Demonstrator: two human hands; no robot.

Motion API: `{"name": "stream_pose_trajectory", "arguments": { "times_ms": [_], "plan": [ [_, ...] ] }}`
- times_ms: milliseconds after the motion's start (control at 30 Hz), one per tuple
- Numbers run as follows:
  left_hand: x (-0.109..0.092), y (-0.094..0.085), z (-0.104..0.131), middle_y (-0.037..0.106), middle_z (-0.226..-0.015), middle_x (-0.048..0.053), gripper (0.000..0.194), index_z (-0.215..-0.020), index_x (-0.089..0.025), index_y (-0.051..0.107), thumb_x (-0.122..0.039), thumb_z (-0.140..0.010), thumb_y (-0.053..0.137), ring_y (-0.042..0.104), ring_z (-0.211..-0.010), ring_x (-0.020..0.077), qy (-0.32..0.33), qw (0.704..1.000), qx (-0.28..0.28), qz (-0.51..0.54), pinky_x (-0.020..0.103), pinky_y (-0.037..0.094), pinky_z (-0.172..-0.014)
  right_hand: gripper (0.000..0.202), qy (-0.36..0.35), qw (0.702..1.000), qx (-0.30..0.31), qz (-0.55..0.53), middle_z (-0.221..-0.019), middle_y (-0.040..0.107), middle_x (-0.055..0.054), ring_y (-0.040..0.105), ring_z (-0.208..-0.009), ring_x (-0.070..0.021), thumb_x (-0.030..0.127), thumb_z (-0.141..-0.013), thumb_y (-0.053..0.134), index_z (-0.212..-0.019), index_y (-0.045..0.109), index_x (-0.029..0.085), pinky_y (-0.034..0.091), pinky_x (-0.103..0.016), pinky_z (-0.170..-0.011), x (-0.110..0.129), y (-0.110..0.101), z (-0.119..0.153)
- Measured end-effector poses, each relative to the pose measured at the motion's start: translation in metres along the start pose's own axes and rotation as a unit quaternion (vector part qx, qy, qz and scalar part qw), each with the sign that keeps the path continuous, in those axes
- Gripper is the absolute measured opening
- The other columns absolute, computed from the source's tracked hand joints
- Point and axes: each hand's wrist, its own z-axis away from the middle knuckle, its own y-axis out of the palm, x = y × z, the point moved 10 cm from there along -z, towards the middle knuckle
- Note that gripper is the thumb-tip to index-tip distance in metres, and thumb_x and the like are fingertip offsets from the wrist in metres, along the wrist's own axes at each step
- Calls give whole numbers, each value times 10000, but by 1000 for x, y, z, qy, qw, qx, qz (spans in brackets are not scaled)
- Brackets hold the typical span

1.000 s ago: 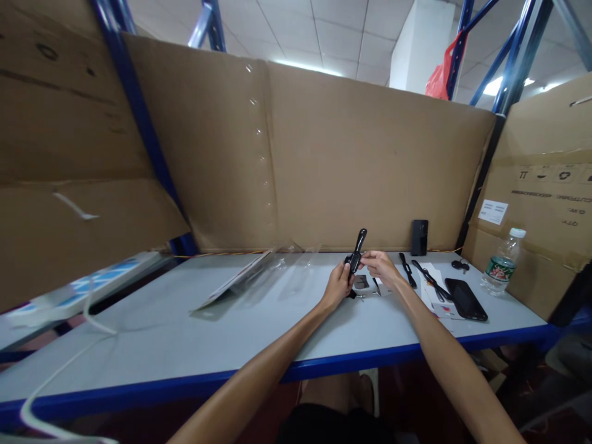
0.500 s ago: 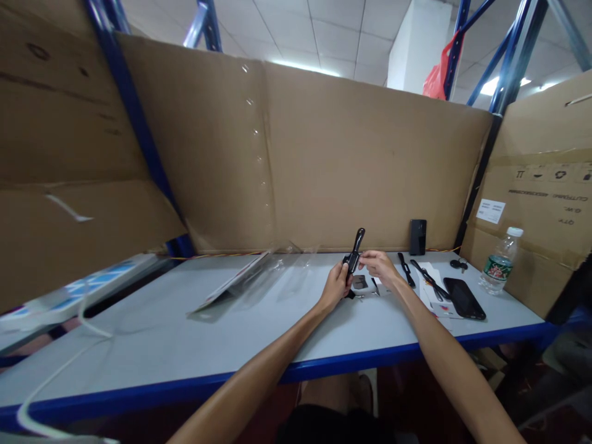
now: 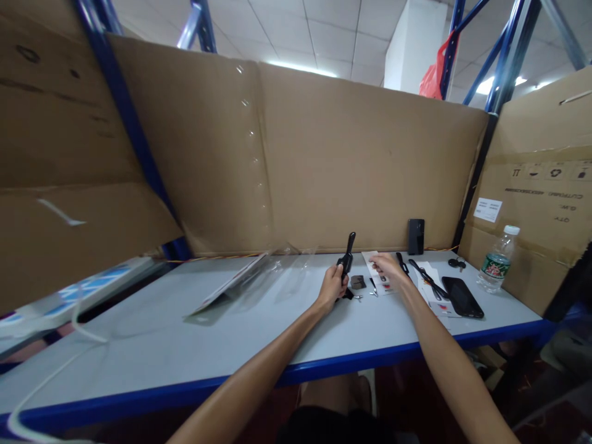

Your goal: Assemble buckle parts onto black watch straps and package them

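Observation:
My left hand (image 3: 333, 285) is wrapped round a black handled tool (image 3: 348, 254), which it holds upright above the grey table. To its right, my right hand (image 3: 387, 266) has its fingers curled over a white printed card (image 3: 383, 286); whether something small is between the fingertips cannot be made out. Between the hands a small dark grey block (image 3: 357, 282) lies on the table. Small metal pieces (image 3: 373, 288) lie beside the card, and a black piece sits just below my left hand.
Clear plastic packaging with a flat sheet (image 3: 231, 285) lies left of centre. On the right are black tools (image 3: 430, 280), a phone (image 3: 462, 297), a dark upright device (image 3: 415, 237), keys (image 3: 457, 263) and a bottle (image 3: 497, 262). Cardboard (image 3: 370, 166) walls the back.
My right hand has moved away from the black tool, to the right, over the card. My left hand has shifted slightly left and down with the tool still in it.

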Motion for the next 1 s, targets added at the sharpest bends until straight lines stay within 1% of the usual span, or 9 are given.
{"name": "stream_pose_trajectory", "arguments": {
  "times_ms": [67, 133, 267, 367, 433, 533, 667, 833, 1000],
  "plan": [
    [5, -4, -2, 408, -509, -112, 382, -826, -241, 354, -552, -877, 571, 284, -326, 41, -24, 1000, -16, 3, 146, 126, -355, 155, 4, 1000, 2, -8, -515, 565, 0, 483, -453, -95, 97, -614, 724, -669, 598, 168, 291, -174, -387, -3, -6, -4],
    [9, -6, -2, 402, -504, -111, 358, -820, -242, 348, -525, -896, 554, 279, -328, 42, -43, 999, -21, 3, 146, 121, -356, 176, -6, 1000, -2, -24, -591, 636, -46, 578, -530, -133, 44, -590, 684, -703, 614, 160, 419, -211, -454, -1, -11, -4],
    [12, 0, 0, 425, -535, -90, 335, -796, -233, 348, -462, -899, 570, 287, -344, 33, -79, 996, 22, 17, 149, 116, -360, 216, -70, 994, -42, -67, -781, 714, -81, 685, -729, -183, 66, -628, 639, -809, 619, 182, 554, -295, -652, 20, -20, 1],
    [17, 10, 4, 426, -561, -78, 291, -782, -220, 361, -381, -902, 570, 276, -353, 21, -124, 988, 84, 39, 145, 100, -362, 261, -174, 980, -49, -79, -930, 741, -74, 712, -917, -204, 105, -654, 641, -896, 622, 200, 557, -329, -831, 46, -12, 10],
    [22, 16, 7, 412, -562, -78, 254, -771, -213, 368, -330, -907, 548, 258, -352, 17, -162, 978, 121, 46, 143, 85, -359, 274, -229, 971, -9, -60, -992, 748, -72, 707, -1004, -214, 126, -678, 630, -940, 629, 205, 528, -358, -935, 58, 9, 17],
    [27, 23, 11, 408, -558, -70, 220, -755, -204, 390, -299, -910, 514, 244, -350, 19, -191, 968, 159, 36, 147, 67, -351, 300, -260, 963, 65, -13, -1040, 746, -61, 699, -1070, -211, 124, -718, 574, -998, 621, 222, 488, -384, -1015, 58, 47, 28],
    [33, 24, 12, 420, -544, -59, 227, -731, -198, 412, -307, -908, 503, 255, -347, 25, -199, 967, 159, 10, 152, 66, -346, 366, -268, 956, 107, 55, -1079, 732, -44, 691, -1109, -191, 73, -751, 492, -1058, 593, 245, 483, -387, -1023, 46, 74, 39],
    [34, 24, 16, 425, -532, -59, 223, -727, -199, 410, -292, -906, 504, 262, -343, 26, -210, 966, 147, 1, 149, 67, -356, 383, -265, 949, 129, 114, -1043, 739, -44, 686, -1121, -183, 25, -783, 463, -1070, 588, 245, 503, -384, -999, 34, 86, 42],
    [30, 22, 20, 414, -522, -54, 237, -712, -187, 403, -206, -946, 375, 254, -342, 16, -216, 969, 120, -10, 146, 76, -367, 414, -270, 941, 135, 151, -1083, 740, -68, 665, -1168, -192, 4, -817, 415, -1121, 571, 239, 501, -409, -1007, 31, 91, 45]
  ]
}}
